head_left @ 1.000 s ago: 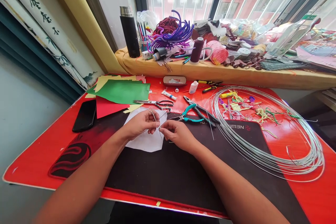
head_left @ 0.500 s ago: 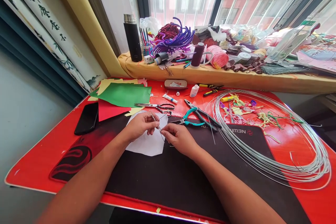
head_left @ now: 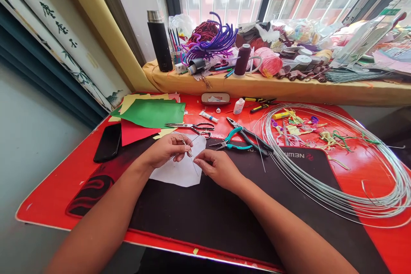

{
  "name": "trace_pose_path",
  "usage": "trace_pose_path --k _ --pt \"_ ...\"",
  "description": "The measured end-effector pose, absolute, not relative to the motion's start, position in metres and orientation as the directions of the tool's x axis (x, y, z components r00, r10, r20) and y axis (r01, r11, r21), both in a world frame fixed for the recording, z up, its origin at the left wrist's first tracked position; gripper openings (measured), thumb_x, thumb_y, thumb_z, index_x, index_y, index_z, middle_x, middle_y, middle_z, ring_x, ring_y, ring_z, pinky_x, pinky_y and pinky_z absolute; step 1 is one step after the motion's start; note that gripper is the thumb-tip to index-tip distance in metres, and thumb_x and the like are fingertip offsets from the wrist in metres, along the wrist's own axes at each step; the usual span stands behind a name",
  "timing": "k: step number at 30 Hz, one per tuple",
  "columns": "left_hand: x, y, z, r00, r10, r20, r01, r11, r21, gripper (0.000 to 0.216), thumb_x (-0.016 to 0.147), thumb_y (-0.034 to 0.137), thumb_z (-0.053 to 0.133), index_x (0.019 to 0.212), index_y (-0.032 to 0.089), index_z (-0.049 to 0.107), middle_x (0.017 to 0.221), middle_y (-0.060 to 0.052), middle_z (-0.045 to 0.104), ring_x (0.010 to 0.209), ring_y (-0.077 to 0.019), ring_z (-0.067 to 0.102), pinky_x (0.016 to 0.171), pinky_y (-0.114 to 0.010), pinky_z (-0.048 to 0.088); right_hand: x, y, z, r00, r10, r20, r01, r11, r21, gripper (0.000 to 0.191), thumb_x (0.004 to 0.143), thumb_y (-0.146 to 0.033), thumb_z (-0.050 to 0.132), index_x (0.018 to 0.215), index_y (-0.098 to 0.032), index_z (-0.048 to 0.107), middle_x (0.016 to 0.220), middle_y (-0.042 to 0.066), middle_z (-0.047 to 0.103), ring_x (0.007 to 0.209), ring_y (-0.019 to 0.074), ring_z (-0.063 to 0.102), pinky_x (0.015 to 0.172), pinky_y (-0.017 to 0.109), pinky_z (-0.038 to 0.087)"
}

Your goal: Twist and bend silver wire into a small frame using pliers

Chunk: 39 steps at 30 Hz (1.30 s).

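Thin silvery wire, bent into a small loop [head_left: 180, 137] at its top, is pinched in my left hand [head_left: 165, 150], its loose ends sticking out below and to the right. My right hand [head_left: 218, 167] has thumb and forefinger closed at one of those ends, just right of the left fingertips. Under both hands lies a sheet of white paper [head_left: 175, 176] on the black desk mat [head_left: 199, 222]. Teal-handled pliers [head_left: 231, 139] and black-handled pliers [head_left: 250, 135] rest just beyond my right hand. Scissors [head_left: 192, 126] lie behind my left hand.
A large wire coil [head_left: 321, 199] spreads over the right side, with yarn scraps [head_left: 327, 139] inside it. Coloured paper [head_left: 154, 113] and a phone [head_left: 108, 142] lie left. A small white bottle [head_left: 239, 106] and glue tube [head_left: 208, 116] stand behind. Craft supplies crowd the windowsill [head_left: 205, 85].
My right fingertips have shifted slightly down along the wire, away from the left fingers. The left hand has moved a little left. The camera view has tilted slightly.
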State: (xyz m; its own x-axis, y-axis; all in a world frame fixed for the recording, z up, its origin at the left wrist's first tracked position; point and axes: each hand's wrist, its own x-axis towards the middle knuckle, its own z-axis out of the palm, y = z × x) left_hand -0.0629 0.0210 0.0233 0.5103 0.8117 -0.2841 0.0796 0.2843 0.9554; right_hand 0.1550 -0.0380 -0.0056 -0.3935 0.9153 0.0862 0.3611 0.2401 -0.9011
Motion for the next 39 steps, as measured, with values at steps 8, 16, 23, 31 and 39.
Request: trace_pose_path --k 8,16,23,31,39 --pt "-0.064 0.023 0.023 0.494 0.804 -0.332 0.032 0.365 0.931 0.032 0.065 0.03 0.09 0.086 0.012 0.073 0.071 -0.008 0.074 0.045 -0.0066 0.047 0.043 -0.021 0.028 0.155 -0.038 -0.003 -0.399 0.916 0.047 0.305 0.181 -0.935 0.018 0.097 -0.03 0.062 0.09 -0.018 0.074 0.068 -0.001 0.065 0.063 0.0127 0.054 0.061 0.023 0.04" --pt "-0.065 0.021 0.023 0.504 0.817 -0.279 0.097 0.268 0.959 0.03 0.073 0.032 0.086 0.091 0.013 0.072 0.074 -0.007 0.074 0.045 -0.0078 0.049 0.043 -0.021 0.03 0.154 -0.039 -0.007 -0.415 0.91 0.012 0.27 0.135 -0.953 0.018 0.097 -0.031 0.062 0.089 -0.018 0.071 0.065 -0.003 0.061 0.06 0.0124 0.054 0.059 0.023 0.04" --pt "-0.057 0.015 0.019 0.471 0.864 -0.179 0.092 0.154 0.984 0.031 0.078 0.035 0.085 0.093 0.013 0.069 0.072 -0.004 0.071 0.046 -0.0088 0.054 0.043 -0.022 0.036 0.155 -0.039 -0.006 -0.44 0.898 -0.019 0.125 0.04 -0.991 0.021 0.101 -0.035 0.056 0.09 -0.019 0.062 0.076 -0.002 0.065 0.056 0.0107 0.061 0.061 0.024 0.047" --pt "-0.037 0.001 0.017 0.412 0.908 -0.074 0.107 0.032 0.994 0.035 0.081 0.045 0.081 0.093 0.016 0.066 0.063 -0.001 0.068 0.056 -0.0164 0.065 0.057 -0.03 0.054 0.156 -0.036 -0.01 -0.352 0.931 -0.101 0.136 -0.056 -0.989 0.029 0.102 -0.043 0.052 0.085 -0.02 0.057 0.066 -0.003 0.065 0.046 0.0101 0.056 0.05 0.023 0.041" --pt "-0.043 0.006 0.016 0.326 0.941 -0.088 0.232 0.011 0.973 0.029 0.086 0.043 0.075 0.096 0.017 0.069 0.058 0.004 0.057 0.042 -0.0084 0.045 0.042 -0.023 0.033 0.163 -0.031 -0.009 -0.317 0.948 0.032 0.325 0.14 -0.935 0.025 0.099 -0.034 0.054 0.084 -0.019 0.069 0.059 -0.005 0.052 0.054 0.012 0.045 0.053 0.024 0.034"
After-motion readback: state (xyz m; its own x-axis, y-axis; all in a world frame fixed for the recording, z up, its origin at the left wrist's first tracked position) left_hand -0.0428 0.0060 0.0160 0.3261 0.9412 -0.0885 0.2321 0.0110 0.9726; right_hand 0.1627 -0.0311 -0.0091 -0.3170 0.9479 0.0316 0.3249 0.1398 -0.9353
